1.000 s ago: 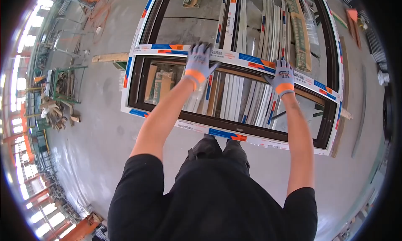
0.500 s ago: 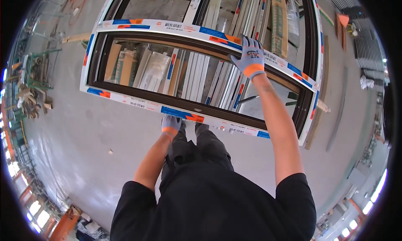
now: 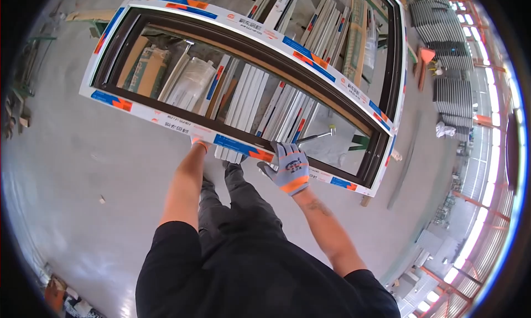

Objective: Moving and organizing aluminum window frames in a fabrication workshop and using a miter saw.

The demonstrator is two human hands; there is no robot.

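Note:
A large window frame (image 3: 251,27), with dark brown inner profiles and white, blue and orange protective film, lies raised in front of me. My right hand (image 3: 290,168), in a grey and orange glove, grips its near rail (image 3: 182,124), the fingers over the top and the thumb toward me. At the same rail, farther left, my left hand (image 3: 199,143) reaches underneath; only the orange cuff area shows and its fingers are hidden. Through the near opening, a hammer-like tool (image 3: 318,135) with a dark handle and metal head appears right of the middle.
Beneath the frame are several long white profiles (image 3: 243,97) and a cardboard-wrapped bundle (image 3: 149,69). Stacks of dark ribbed pieces (image 3: 453,99) stand at the right. An orange-red object (image 3: 426,55) is near them. A long strip (image 3: 405,168) lies on the grey floor (image 3: 99,168).
My right hand has moved from the middle bar toward me, onto the near rail. My left hand has slipped farther under that rail. The view has shifted and turned.

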